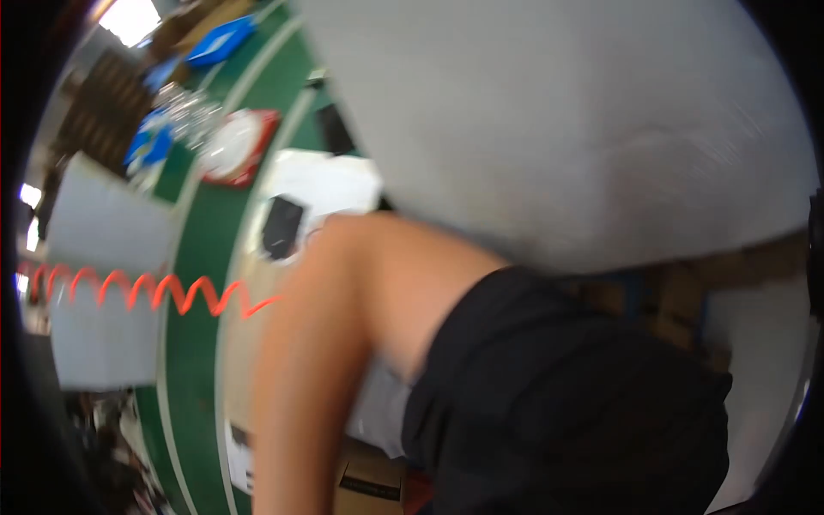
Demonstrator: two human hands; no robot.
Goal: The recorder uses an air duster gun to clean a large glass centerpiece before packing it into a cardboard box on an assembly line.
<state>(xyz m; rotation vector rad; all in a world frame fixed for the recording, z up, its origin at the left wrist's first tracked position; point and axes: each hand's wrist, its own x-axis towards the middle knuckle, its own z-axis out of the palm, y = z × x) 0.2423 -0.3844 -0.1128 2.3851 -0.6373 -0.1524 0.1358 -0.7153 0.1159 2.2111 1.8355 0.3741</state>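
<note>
A bent bare arm (313, 360) fills the middle of the view, with a black short sleeve (566, 403) at lower right. Its elbow points up and its forearm runs out past the lower edge, so the hand does not show. Neither of my hands is in view, and whatever they hold is hidden. Beyond the elbow lie a white sheet (313, 180) and a dark flat piece (281, 227). An orange-red coiled cord (184, 296) stretches from the left toward the forearm. Motion blurs much of the picture.
A green worktop (202, 223) with pale strips curves along the left. On it lie a white round thing on red (236, 146), clear plastic (189, 112) and a blue tray (221, 40). A large grey panel (558, 112) spans the upper right. A cardboard box (369, 481) stands below.
</note>
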